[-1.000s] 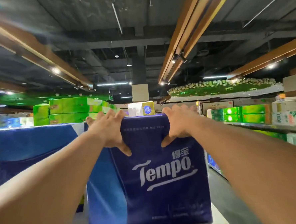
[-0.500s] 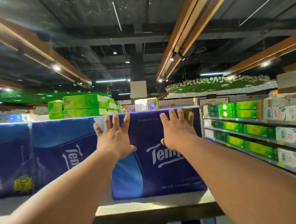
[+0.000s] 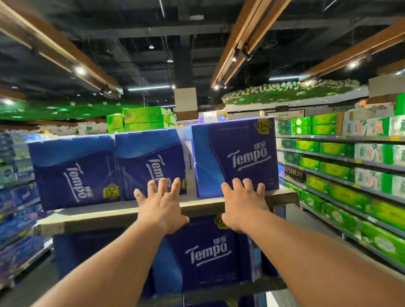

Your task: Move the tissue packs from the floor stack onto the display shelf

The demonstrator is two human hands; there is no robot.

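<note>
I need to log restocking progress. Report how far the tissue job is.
Done: three blue Tempo packs stand on the top shelf board, the right-hand pack upright at its end. In hand: nothing; the left hand and right hand are open, fingers spread, at the board's front edge. Left: the floor stack is out of view, so the remaining count cannot be told.

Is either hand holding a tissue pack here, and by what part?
Nothing is held. Left hand and right hand are open, fingers spread, below the rightmost Tempo pack.
</note>
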